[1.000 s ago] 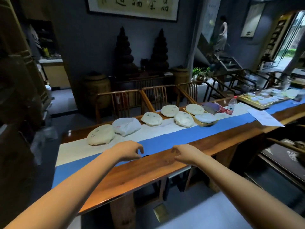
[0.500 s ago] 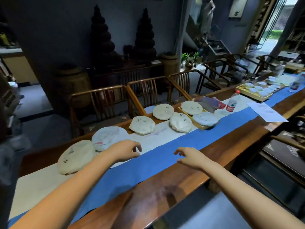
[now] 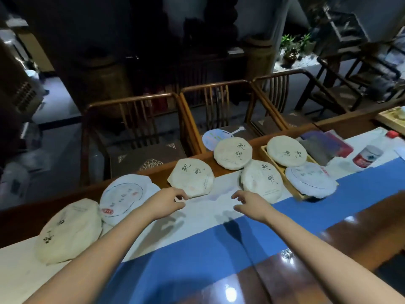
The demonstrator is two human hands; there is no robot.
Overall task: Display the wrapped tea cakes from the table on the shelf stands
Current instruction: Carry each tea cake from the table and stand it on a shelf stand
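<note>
Over the long wooden table [image 3: 341, 240], both hands hover with loosely curled fingers, holding nothing. Just beyond the left hand [image 3: 164, 200] lies a cream wrapped tea cake [image 3: 191, 177], its near edge right at the fingertips. Beside the right hand [image 3: 249, 202] another tea cake [image 3: 262, 181] lies on the white cloth [image 3: 206, 207].

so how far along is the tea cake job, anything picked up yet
Done: nothing shows as done. Seven wrapped tea cakes lie on the table, two of them in the wooden tray; no shelf stands are in view.
In hand: the left hand and right hand reach, holding nothing, toward the middle cake and its neighbour.
Left: carry and display every cake.
</note>
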